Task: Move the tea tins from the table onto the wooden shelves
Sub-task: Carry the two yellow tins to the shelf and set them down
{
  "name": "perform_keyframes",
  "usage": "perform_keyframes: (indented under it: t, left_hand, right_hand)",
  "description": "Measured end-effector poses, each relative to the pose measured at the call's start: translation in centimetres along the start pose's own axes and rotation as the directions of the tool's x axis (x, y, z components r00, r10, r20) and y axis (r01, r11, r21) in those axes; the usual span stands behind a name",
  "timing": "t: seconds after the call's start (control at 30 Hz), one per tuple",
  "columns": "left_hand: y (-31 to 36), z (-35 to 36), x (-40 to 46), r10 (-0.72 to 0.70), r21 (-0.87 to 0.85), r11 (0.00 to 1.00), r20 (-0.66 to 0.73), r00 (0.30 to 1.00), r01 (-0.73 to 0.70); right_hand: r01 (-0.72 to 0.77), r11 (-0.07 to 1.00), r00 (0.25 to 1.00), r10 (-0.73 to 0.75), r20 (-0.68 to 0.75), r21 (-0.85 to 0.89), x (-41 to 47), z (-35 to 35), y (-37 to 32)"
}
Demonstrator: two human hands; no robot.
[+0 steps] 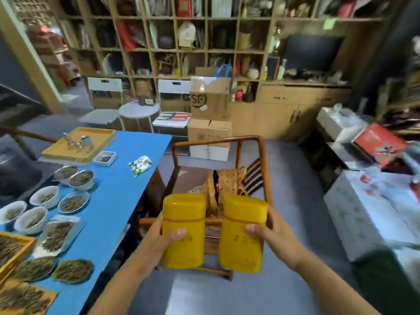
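Beside the blue table edge, our left hand and right hand each grip a yellow tea tin, the other tin apart, open floor ahead.

**Two yellow tins held over a chair**

The left hand grips the left tin; the right hand grips the right tin. Both tins stand upright, side by side, apart. A blue table with tea bowls lies left; wooden shelves fill the far wall.

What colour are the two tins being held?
Both tins, left and right, are plain mustard yellow; the head view shows them clearly.
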State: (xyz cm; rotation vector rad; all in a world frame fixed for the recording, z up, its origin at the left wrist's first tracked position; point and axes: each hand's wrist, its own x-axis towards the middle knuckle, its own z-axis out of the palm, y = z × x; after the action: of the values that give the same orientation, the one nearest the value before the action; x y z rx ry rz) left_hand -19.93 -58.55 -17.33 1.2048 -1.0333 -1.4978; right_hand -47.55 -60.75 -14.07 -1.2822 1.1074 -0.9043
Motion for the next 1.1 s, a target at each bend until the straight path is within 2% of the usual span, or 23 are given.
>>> perform_keyframes:
  t: [0.1, 0.27, 0.4, 0.53, 0.77, 0.97, 1.1]
  left_hand:
    - [0.2, 9.9, 5.2, -0.007, -0.002, 1.000, 0.167, 0.986, 0.007]
    - [1.0, 23.2, 10.4, -0.004, 0.050, 0.999, 0.359, 0.933, -0.015]
    - [1.5, 29.9, 14.5, -0.013, 0.099, 0.994, 0.440, 0.898, -0.035]
    - [1.8, 34.2, 20.0, -0.041, 0.112, 0.994, 0.478, 0.878, -0.015]
    - [2.7, 38.5, 33.9, -0.016, 0.063, 0.998, 0.450, 0.893, -0.013]
    - [6.2, 39.4, 46.8, -0.005, 0.020, 1.000, 0.351, 0.936, -0.002]
    - [8.3, 38.4, 53.2, 0.005, -0.010, 1.000, 0.265, 0.964, -0.002]
  right_hand:
    - [0.022, 1.000, 0.987, -0.022, -0.159, 0.004, -2.2, -8.9, 0.0]
    - [0.050, 0.998, 0.923, -0.027, -0.385, 0.048, -4.8, -20.3, -0.7]
    - [0.069, 0.997, 0.873, -0.043, -0.486, 0.035, -4.5, -26.5, -1.3]
    - [0.068, 0.997, 0.849, -0.034, -0.528, 0.046, -1.4, -31.5, -1.0]
    - [0.014, 1.000, 0.868, -0.001, -0.496, 0.021, 10.3, -39.7, -0.9]
    - [-0.038, 0.999, 0.903, 0.027, -0.428, -0.018, 23.8, -46.4, -3.9]
    - [-0.013, 1.000, 0.923, 0.012, -0.385, 0.002, 32.4, -49.3, -5.1]
